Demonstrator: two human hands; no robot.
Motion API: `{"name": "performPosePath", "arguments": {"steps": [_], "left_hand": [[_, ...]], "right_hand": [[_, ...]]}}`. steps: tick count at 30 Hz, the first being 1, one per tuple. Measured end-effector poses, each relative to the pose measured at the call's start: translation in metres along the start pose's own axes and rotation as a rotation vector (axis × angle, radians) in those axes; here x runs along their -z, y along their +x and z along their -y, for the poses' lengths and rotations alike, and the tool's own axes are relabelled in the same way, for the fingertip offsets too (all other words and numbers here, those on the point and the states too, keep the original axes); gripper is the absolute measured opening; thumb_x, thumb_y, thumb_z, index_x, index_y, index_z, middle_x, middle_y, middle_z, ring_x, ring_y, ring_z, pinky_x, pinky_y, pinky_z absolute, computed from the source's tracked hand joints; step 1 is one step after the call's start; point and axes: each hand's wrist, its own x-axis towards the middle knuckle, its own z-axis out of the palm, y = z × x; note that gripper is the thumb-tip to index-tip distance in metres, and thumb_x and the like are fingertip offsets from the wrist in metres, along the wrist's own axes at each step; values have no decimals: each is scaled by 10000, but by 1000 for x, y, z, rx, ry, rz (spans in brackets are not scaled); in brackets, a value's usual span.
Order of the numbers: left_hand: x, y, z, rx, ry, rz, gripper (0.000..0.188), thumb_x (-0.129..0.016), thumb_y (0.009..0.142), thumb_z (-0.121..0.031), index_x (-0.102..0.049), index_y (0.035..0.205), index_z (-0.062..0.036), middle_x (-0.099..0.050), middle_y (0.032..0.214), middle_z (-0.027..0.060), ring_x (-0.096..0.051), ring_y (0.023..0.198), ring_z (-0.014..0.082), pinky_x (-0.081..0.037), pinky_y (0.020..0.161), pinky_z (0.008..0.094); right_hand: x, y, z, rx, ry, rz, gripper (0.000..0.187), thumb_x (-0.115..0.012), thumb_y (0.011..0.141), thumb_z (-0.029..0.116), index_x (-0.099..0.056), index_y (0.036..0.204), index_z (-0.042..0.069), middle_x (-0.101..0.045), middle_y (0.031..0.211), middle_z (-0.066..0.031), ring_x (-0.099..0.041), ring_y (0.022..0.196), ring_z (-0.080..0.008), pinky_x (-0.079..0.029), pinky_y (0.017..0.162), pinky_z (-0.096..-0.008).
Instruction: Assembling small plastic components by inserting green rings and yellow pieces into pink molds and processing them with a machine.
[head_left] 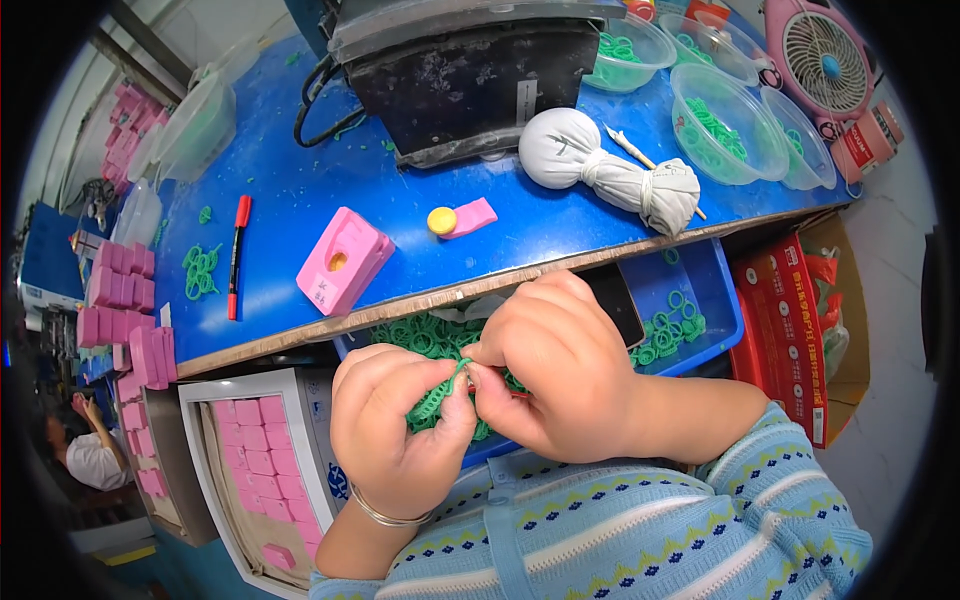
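Observation:
Over a blue tray (728,300) of green rings, my two hands meet at their fingertips. My left hand (395,420) pinches a small green ring (464,367) between thumb and fingers. My right hand (560,365) is closed against the same spot, thumb and forefinger pressed together at the ring. A bit of red shows below the right thumb, too covered to name. Many loose green rings (425,335) lie in the tray beneath and behind the hands; more sit in its right end.
The blue table (420,240) ends just beyond my hands. On it are a pink block (345,262), a red marker (239,255), a tied white cloth bundle (600,170), a black machine (460,100) and clear bowls (735,170). A red carton (785,340) stands right.

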Motion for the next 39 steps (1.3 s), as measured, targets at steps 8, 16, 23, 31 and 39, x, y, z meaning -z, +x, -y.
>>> {"name": "performPosePath", "arguments": {"steps": [8,16,23,31,39], "left_hand": [[3,-2,3,-262,202,97,290,-711,626,-19,-606,896,-28,-564,842,70,-539,701,228,-447,597,334],[13,-5,8,-260,108,151,329,-685,640,25,-595,957,23,-559,901,104,-567,742,225,-464,578,302],[13,-11,-4,468,-513,158,405,-706,686,74,-570,1066,50,-554,979,108,-572,842,137,-498,735,243],[12,-10,-10,505,-641,109,438,-739,646,70,-580,1054,50,-552,979,104,-575,821,134,-500,732,235],[15,-10,-10,415,-596,120,453,-790,620,-7,-592,1023,53,-574,922,99,-585,753,131,-495,684,231]], "right_hand": [[7,5,2,-404,261,297,110,-565,724,98,-481,689,36,-488,607,-94,-485,562,-262,-396,561,-363],[4,-1,-13,-1057,1040,469,224,-496,869,125,-483,663,39,-427,559,33,-401,519,-93,-328,473,-267],[2,-8,-9,-378,536,329,223,-492,900,195,-498,762,21,-487,702,-116,-484,655,-281,-385,587,-385],[5,-6,-6,-561,858,362,242,-454,920,172,-479,740,13,-459,660,-93,-435,616,-226,-368,590,-348],[5,-8,-4,-500,821,336,265,-451,924,180,-460,719,13,-447,655,-94,-423,620,-223,-362,594,-344]]}}
